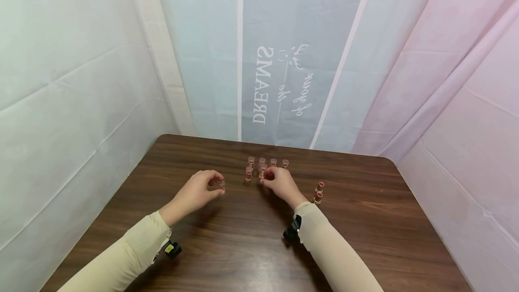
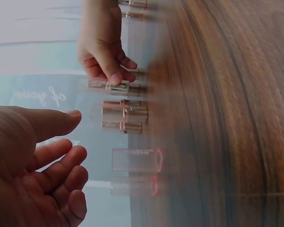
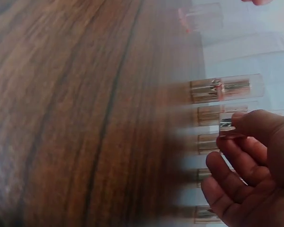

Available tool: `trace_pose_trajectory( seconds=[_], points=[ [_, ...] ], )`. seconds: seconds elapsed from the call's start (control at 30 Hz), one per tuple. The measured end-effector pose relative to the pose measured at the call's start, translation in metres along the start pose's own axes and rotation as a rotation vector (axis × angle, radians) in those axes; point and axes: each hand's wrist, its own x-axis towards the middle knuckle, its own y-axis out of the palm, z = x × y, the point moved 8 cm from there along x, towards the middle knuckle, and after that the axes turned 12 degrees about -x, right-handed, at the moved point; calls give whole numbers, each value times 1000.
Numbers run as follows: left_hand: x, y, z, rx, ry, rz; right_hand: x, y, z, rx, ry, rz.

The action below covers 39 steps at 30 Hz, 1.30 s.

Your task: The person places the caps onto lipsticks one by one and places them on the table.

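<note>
My right hand [image 1: 281,184] pinches a lipstick tube [image 1: 262,173] by its clear cap [image 3: 226,124], between thumb and forefinger. Whether that tube touches the table cannot be told. Just left of it stands another capped lipstick tube [image 1: 248,175] with a gold base. My left hand [image 1: 196,192] hovers at the left, thumb and fingers apart. Near its fingertips two clear pinkish caps, a nearer one [image 2: 133,186] and a farther one [image 2: 136,161], stand upright on the table in the left wrist view. A gap shows between them and the fingers.
Several capped tubes, one at the left end [image 1: 251,162] and one at the right end [image 1: 285,164], line up behind. Right of my right wrist stand two capless tubes, one farther [image 1: 320,187] and one nearer [image 1: 318,198]. Cloth hangs around the wooden table [image 1: 251,247].
</note>
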Motion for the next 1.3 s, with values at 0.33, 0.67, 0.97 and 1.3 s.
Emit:
trace_pose_trajectory(
  seconds=[0.33,0.67,0.97,1.3],
  points=[
    [-3,1,8,-1,-15,6,0,10,-6,-42,18,43],
    [-4,4,7,-23,-18,14,0,12,-3,-72,20,44],
    [-8,2,10,-43,-12,11,-24,-51,16,-122,-15,-70],
    [-18,-2,28,-34,-15,-41,-83,-145,20,-155,-107,-276]
  ],
)
